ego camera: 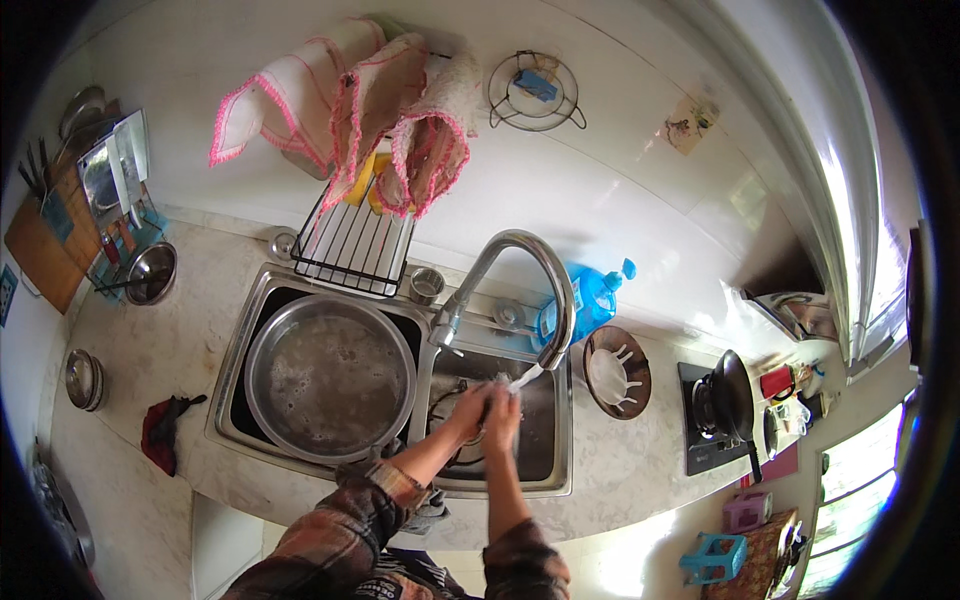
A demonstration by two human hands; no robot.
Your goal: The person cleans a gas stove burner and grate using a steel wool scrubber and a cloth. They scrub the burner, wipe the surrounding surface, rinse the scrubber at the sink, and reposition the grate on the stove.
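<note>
Under the stream from the curved chrome faucet (517,244), my left hand (471,409) and my right hand (502,420) are close together over the right sink basin (536,457). Water splashes where they meet. Something dark shows between them, but the fingers and water hide whether either hand holds it. Below my hands, a round dark-rimmed object (442,405) lies partly covered in the basin. In the left basin a large metal bowl (330,375) is full of cloudy water with some foam.
Behind the sink stand a blue detergent bottle (592,296) and a black wire rack (352,255) with pink-edged cloths (285,97) above it. A brown basket (637,356) with a white glove (609,375) sits right of the sink. A wok (731,397) rests on the stove.
</note>
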